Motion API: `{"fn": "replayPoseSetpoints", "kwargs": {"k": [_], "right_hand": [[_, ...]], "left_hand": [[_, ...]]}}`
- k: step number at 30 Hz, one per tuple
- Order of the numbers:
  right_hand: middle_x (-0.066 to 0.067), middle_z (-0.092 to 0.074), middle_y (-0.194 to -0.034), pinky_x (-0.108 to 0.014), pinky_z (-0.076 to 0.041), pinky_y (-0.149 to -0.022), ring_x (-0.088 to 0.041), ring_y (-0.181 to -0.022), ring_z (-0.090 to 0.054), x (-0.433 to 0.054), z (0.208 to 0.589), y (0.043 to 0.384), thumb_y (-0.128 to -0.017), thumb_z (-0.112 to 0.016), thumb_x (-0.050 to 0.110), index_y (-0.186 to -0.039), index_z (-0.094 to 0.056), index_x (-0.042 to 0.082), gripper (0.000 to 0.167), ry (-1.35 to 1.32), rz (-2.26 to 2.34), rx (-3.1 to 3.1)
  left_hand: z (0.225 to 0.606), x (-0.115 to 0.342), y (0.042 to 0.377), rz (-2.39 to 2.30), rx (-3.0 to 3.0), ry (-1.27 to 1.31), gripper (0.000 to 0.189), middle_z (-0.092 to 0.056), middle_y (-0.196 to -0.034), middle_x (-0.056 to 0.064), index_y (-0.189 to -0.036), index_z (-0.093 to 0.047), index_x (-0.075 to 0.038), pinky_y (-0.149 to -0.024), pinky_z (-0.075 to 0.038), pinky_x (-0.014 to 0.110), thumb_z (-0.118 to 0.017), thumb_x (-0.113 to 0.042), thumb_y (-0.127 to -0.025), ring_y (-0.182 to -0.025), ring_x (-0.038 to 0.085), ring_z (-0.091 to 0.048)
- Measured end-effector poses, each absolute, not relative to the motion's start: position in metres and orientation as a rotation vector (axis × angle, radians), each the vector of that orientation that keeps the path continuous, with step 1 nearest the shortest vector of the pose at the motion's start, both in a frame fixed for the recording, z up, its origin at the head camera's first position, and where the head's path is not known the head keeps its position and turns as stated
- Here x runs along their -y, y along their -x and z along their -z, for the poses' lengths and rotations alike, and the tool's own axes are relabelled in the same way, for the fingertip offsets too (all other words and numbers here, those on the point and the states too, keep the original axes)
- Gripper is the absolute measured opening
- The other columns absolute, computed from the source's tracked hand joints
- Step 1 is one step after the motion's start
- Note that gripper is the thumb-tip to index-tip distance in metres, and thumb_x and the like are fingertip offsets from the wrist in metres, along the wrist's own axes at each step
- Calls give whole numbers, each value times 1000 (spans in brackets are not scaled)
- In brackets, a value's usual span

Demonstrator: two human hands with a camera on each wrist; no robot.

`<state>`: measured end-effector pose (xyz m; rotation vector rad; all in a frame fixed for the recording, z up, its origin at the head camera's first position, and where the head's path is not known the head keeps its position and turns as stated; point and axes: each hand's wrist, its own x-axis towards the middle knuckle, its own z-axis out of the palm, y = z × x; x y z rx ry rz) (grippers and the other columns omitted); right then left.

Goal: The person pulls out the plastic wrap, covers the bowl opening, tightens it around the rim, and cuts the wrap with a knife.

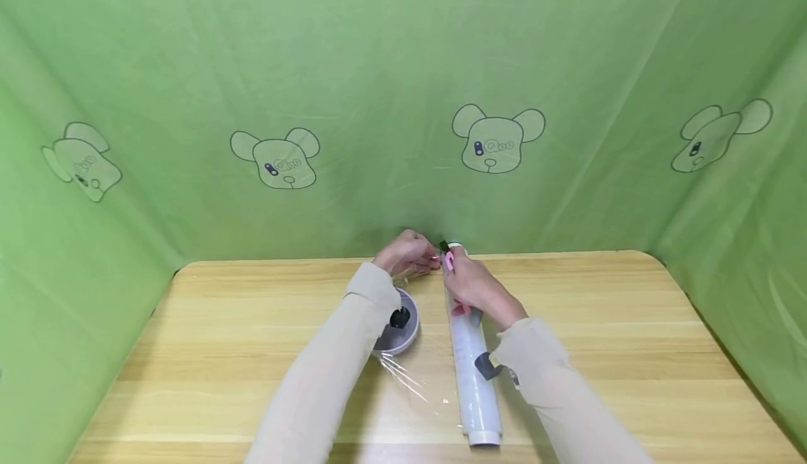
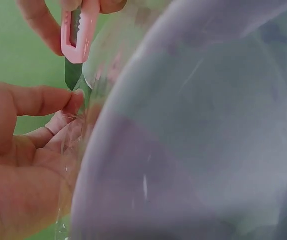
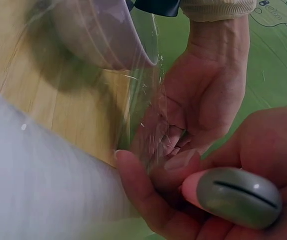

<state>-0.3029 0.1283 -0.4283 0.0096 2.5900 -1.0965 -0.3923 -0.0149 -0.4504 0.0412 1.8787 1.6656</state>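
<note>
My left hand (image 1: 410, 252) pinches the edge of clear cling film (image 3: 146, 107) between thumb and finger, near the table's back edge. In the left wrist view the film stretches over a pale lavender bowl (image 2: 118, 105), which fills the right side. My right hand (image 1: 476, 283) grips a pink utility knife (image 2: 83, 42) with its dark blade out. The blade tip is right by the left thumb and the film's edge; whether it touches the film I cannot tell. Beneath the right hand lies a long roll of cling film (image 1: 474, 394). The left sleeve partly hides the bowl in the head view.
The wooden table (image 1: 252, 324) has rounded back corners. A green cloth (image 1: 378, 64) with bear-head prints rises behind it and along both sides. Loose film lies wrinkled on the table in front of the bowl.
</note>
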Motion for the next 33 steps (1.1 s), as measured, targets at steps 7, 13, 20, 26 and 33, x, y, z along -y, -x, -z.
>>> {"fn": "replayPoseSetpoints", "kwargs": {"k": [7, 13, 20, 26, 33], "right_hand": [[-15, -55, -75, -29, -49, -39, -24, -52, -61, -133, 426, 295, -105, -39, 9, -158, -22, 4, 55, -23, 1151, -2558], [-17, -56, -75, -28, -47, -38, -23, -51, -60, -136, 426, 291, -104, -40, 6, -153, -25, 0, 52, -13, 1157, -2548], [-11, -53, -64, -31, -51, -39, -21, -43, -57, -138, 427, 295, -104, -38, 7, -151, -29, 2, 48, 21, 1130, -2561], [-8, -52, -61, -31, -50, -37, -20, -41, -56, -138, 428, 301, -105, -37, 10, -149, -34, 2, 44, 10, 1111, -2574], [-13, -55, -68, -26, -42, -34, -24, -45, -60, -137, 424, 297, -106, -38, 12, -149, -31, 2, 45, -1, 1068, -2592]], "left_hand": [[450, 13, 392, -1661, -1861, -63, 31, -56, -131, 40, -125, -54, 22, -109, -48, 48, -53, 10, -97, -120, 45, -62], [452, 12, 392, -1655, -1869, -74, 30, -57, -130, 40, -123, -57, 23, -111, -46, 50, -53, 11, -96, -87, 27, -65], [453, 11, 389, -1667, -1876, -85, 31, -57, -130, 40, -123, -57, 22, -111, -46, 49, -51, 12, -95, -124, 47, -58], [455, 9, 387, -1728, -1822, -58, 31, -58, -130, 39, -124, -56, 23, -110, -47, 47, -50, 12, -96, -126, 47, -57], [450, 11, 389, -1744, -1783, 9, 31, -60, -129, 36, -125, -57, 21, -109, -49, 44, -50, 13, -97, -125, 44, -59]]}}
